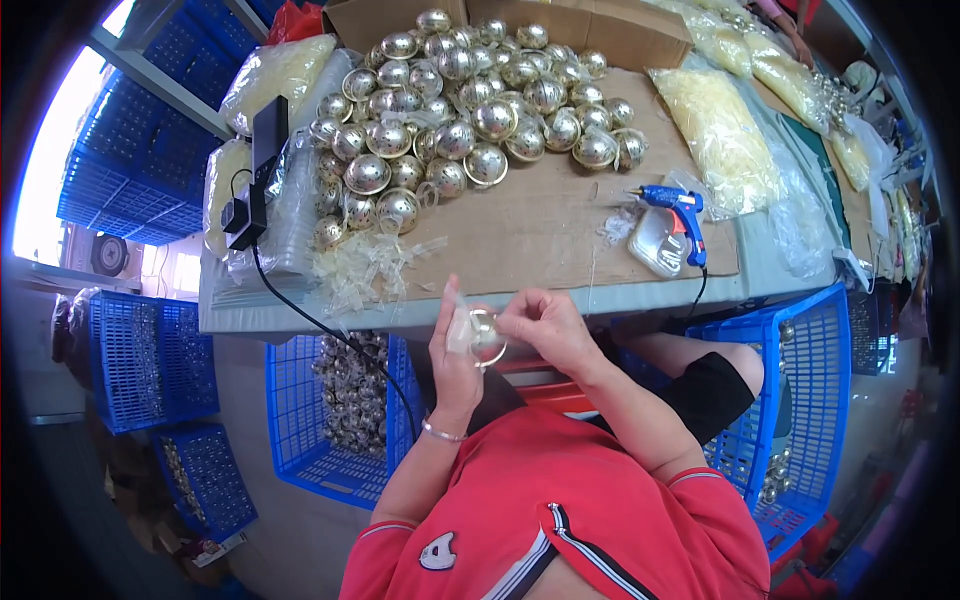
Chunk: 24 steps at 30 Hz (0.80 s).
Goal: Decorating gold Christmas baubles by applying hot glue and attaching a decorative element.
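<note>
My left hand is wrapped round a shiny pale-gold ball with a raised rim, just off the table's near edge. A translucent strip or film lies along its fingers beside the ball. My right hand is pinched at the ball's upper right side; whether something small is between its fingertips is hidden. Beyond the hands, a large heap of similar metallic balls covers the back left of the table. To the right, a blue glue gun rests over a clear plastic tray.
Brown cardboard covers the table. Translucent scraps lie near its left front. A black cable runs down from a power strip. Blue crates stand below at both sides. Filled plastic bags lie at right.
</note>
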Each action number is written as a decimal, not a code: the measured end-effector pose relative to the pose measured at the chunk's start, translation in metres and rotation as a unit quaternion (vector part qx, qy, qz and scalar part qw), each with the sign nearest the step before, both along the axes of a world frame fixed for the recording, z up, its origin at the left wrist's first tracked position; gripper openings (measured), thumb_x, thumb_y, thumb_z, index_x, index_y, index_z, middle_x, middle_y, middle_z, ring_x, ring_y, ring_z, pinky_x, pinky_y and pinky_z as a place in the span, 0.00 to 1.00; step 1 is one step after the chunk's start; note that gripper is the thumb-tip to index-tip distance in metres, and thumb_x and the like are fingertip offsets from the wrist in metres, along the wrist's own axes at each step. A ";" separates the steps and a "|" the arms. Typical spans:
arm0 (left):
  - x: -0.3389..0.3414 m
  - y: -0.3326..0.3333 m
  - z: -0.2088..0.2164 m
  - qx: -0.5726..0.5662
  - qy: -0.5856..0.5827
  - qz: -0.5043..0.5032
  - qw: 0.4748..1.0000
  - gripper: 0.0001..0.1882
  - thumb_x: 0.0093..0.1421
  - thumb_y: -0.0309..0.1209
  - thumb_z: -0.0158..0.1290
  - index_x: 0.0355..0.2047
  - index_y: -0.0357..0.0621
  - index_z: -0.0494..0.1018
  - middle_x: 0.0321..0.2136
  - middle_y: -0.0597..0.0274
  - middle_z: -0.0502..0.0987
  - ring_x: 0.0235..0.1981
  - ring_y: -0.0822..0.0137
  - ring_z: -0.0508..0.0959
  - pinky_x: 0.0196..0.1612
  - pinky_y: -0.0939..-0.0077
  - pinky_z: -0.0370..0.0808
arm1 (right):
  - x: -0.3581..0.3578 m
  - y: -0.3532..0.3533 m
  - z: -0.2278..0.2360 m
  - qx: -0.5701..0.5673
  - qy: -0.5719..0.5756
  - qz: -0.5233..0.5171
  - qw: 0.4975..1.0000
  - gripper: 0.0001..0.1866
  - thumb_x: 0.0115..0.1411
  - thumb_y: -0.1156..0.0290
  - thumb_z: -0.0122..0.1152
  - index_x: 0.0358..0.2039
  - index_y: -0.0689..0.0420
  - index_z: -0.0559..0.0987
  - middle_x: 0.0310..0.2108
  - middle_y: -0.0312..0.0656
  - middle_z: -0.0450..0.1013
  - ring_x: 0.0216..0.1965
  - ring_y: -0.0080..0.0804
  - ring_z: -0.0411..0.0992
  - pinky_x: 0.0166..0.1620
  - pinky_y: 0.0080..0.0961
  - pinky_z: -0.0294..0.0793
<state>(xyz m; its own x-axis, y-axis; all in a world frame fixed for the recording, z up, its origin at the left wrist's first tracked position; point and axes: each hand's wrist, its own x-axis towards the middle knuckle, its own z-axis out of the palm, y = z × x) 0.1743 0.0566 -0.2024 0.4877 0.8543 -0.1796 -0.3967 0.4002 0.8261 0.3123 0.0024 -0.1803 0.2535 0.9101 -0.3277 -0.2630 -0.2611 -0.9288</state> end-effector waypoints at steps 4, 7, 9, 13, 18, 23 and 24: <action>-0.048 0.014 0.012 0.032 -0.015 0.055 0.998 0.27 0.66 0.36 0.39 0.63 0.39 0.50 0.34 0.55 0.75 0.26 0.70 0.75 0.25 0.81 0.74 | 0.018 0.022 -0.012 0.049 -0.140 0.017 0.989 0.08 0.55 0.69 0.60 0.29 0.62 0.76 0.23 0.36 0.72 0.28 0.21 0.69 0.34 0.22 0.70; -0.100 0.040 0.043 0.001 0.020 0.226 0.974 0.26 0.67 0.48 0.36 0.60 0.49 0.55 0.33 0.56 0.74 0.22 0.66 0.76 0.15 0.80 0.68 | 0.046 0.059 -0.001 0.025 -0.389 -0.090 0.916 0.17 0.51 0.66 0.62 0.39 0.61 0.72 0.29 0.44 0.72 0.30 0.33 0.71 0.34 0.26 0.70; -0.149 0.059 0.040 0.013 0.005 0.305 0.952 0.30 0.64 0.54 0.38 0.59 0.48 0.57 0.40 0.53 0.72 0.34 0.62 0.76 0.29 0.77 0.75 | 0.062 0.085 -0.011 0.064 -0.482 -0.119 0.866 0.20 0.51 0.66 0.62 0.43 0.61 0.71 0.34 0.47 0.71 0.33 0.37 0.72 0.36 0.30 0.71; -0.271 0.081 -0.023 -0.153 -0.176 0.395 0.888 0.38 0.60 0.50 0.49 0.63 0.44 0.48 0.59 0.43 0.53 0.51 0.36 0.65 0.50 0.59 0.74 | 0.056 0.121 0.010 -0.008 -0.586 -0.057 0.809 0.25 0.51 0.69 0.60 0.50 0.57 0.66 0.46 0.52 0.67 0.43 0.49 0.70 0.43 0.40 0.72; -0.246 0.063 -0.023 -0.175 -0.049 0.457 0.871 0.43 0.58 0.49 0.52 0.64 0.43 0.44 0.58 0.40 0.54 0.53 0.44 0.66 0.49 0.62 0.74 | 0.061 0.158 0.025 0.127 -0.632 -0.082 0.760 0.26 0.50 0.72 0.59 0.51 0.53 0.67 0.48 0.49 0.66 0.43 0.50 0.70 0.42 0.40 0.72; -0.161 0.056 0.029 -0.035 0.056 0.386 0.920 0.29 0.63 0.42 0.46 0.60 0.43 0.53 0.50 0.49 0.66 0.45 0.57 0.73 0.38 0.73 0.73 | 0.065 0.187 0.030 0.121 -0.755 0.019 0.644 0.24 0.49 0.75 0.58 0.49 0.50 0.69 0.44 0.45 0.68 0.39 0.45 0.72 0.38 0.38 0.74; -0.144 0.053 0.039 0.013 0.062 0.348 0.935 0.26 0.65 0.41 0.43 0.59 0.43 0.55 0.47 0.51 0.69 0.42 0.59 0.74 0.36 0.74 0.73 | 0.067 0.190 0.032 0.077 -0.764 0.071 0.637 0.24 0.48 0.75 0.60 0.48 0.50 0.70 0.42 0.44 0.68 0.39 0.43 0.72 0.38 0.37 0.74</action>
<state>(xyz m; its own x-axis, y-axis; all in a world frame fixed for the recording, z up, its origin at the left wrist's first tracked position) 0.0306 0.1096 -0.1638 -0.2117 0.9618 -0.1733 -0.4544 0.0602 0.8888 0.3793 0.1920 -0.1483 0.0810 0.9506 0.2996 0.9943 -0.0562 -0.0908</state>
